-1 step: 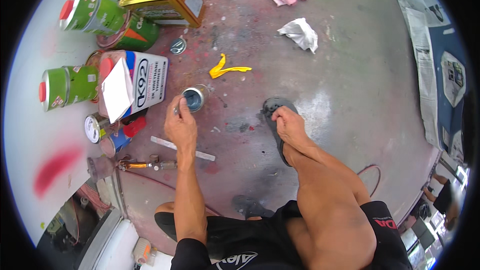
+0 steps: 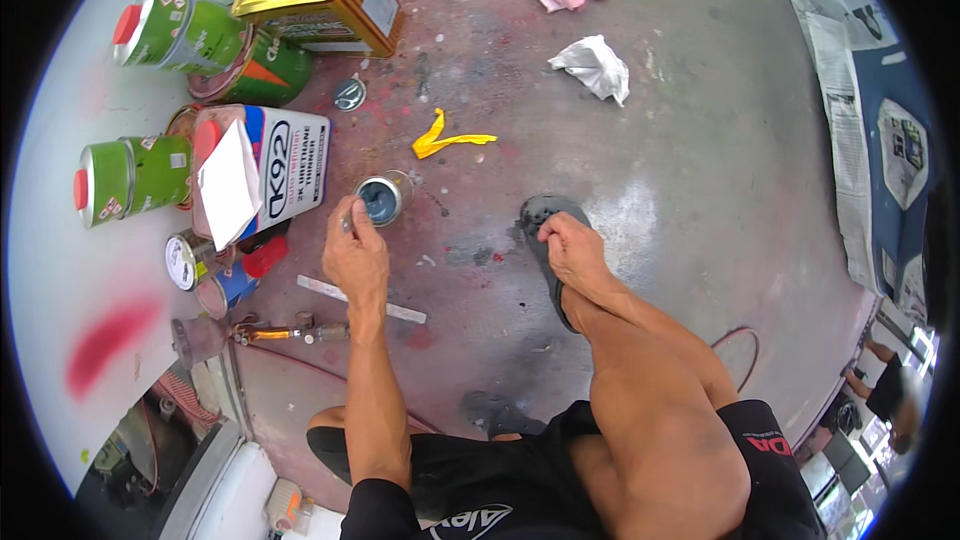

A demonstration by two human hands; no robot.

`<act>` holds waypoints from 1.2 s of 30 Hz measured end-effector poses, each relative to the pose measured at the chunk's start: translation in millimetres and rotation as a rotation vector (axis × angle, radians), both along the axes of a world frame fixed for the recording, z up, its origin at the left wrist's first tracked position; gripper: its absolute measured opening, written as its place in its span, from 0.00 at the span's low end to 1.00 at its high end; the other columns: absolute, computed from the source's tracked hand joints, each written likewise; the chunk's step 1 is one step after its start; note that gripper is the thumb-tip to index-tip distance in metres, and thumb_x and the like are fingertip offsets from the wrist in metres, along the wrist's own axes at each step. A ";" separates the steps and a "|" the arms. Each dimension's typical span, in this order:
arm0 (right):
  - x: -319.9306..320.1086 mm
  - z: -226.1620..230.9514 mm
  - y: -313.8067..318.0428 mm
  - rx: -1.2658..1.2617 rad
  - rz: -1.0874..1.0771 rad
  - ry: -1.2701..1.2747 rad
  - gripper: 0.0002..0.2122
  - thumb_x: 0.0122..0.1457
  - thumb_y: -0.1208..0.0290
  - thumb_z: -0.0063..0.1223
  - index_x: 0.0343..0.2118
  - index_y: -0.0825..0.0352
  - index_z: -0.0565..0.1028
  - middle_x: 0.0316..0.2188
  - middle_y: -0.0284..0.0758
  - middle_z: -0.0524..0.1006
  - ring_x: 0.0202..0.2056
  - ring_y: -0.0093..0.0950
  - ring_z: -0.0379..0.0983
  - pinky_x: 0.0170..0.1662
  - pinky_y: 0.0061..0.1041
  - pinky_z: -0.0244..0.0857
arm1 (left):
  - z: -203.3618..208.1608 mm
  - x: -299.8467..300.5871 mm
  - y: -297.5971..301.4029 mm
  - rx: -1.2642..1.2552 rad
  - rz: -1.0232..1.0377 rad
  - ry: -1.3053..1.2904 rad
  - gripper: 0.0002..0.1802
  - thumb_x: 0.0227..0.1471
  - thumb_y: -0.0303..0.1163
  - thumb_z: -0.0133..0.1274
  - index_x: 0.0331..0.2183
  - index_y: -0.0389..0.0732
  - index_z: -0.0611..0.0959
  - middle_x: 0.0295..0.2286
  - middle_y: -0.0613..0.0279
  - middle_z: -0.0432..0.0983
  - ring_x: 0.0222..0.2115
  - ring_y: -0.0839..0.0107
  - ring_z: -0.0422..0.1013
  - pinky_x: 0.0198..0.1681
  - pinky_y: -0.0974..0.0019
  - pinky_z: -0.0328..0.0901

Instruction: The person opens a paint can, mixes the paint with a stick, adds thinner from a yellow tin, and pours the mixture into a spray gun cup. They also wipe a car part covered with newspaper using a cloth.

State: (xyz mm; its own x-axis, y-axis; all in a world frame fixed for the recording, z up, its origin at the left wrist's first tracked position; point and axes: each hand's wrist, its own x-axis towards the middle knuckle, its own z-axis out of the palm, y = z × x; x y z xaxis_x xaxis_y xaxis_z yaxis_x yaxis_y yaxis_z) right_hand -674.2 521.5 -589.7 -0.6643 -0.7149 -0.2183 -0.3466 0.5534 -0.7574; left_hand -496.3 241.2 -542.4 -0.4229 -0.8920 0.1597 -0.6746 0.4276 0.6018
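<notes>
On the stained floor stands a white-and-blue tin. Over a dark clog, the right hand has its fingers curled together. The left hand, its grip impossible to tell, is at the rim of an open paint can beside the tin.

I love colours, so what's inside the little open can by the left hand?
Inside the can is dark blue-grey stuff, perhaps paint. It hides the can's bottom. The left hand seems to cover a little of the rim.
</notes>
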 end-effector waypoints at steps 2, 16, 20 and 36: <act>-1.7 1.3 3.2 0.032 -0.025 -0.046 0.09 0.64 0.76 0.47 0.34 0.60 0.80 0.37 0.37 0.82 0.38 0.45 0.81 0.41 0.43 0.74 | 8.8 -4.6 5.2 0.068 0.075 -0.187 0.15 0.71 0.37 0.56 0.45 0.36 0.89 0.36 0.49 0.87 0.35 0.59 0.83 0.42 0.57 0.75; -9.1 3.6 -4.2 0.039 -0.066 -0.133 0.10 0.63 0.76 0.47 0.38 0.62 0.82 0.37 0.38 0.82 0.38 0.43 0.81 0.43 0.40 0.74 | 1.8 -7.7 -3.2 0.365 0.081 -0.011 0.16 0.71 0.40 0.55 0.44 0.36 0.89 0.39 0.48 0.87 0.37 0.56 0.84 0.42 0.55 0.75; -6.4 0.2 -8.8 0.006 -0.019 -0.079 0.09 0.62 0.77 0.48 0.37 0.62 0.82 0.37 0.39 0.82 0.38 0.43 0.81 0.44 0.40 0.74 | -15.7 0.4 -7.3 0.219 0.055 0.266 0.18 0.72 0.43 0.56 0.45 0.36 0.89 0.35 0.60 0.84 0.34 0.76 0.77 0.39 0.67 0.71; -7.1 -8.1 -0.3 -0.028 -0.023 -0.064 0.10 0.65 0.82 0.44 0.37 0.67 0.80 0.32 0.35 0.80 0.32 0.26 0.77 0.40 0.27 0.71 | 7.1 -10.8 0.0 0.089 0.111 -0.081 0.19 0.71 0.44 0.53 0.47 0.39 0.87 0.36 0.45 0.86 0.39 0.43 0.83 0.42 0.46 0.74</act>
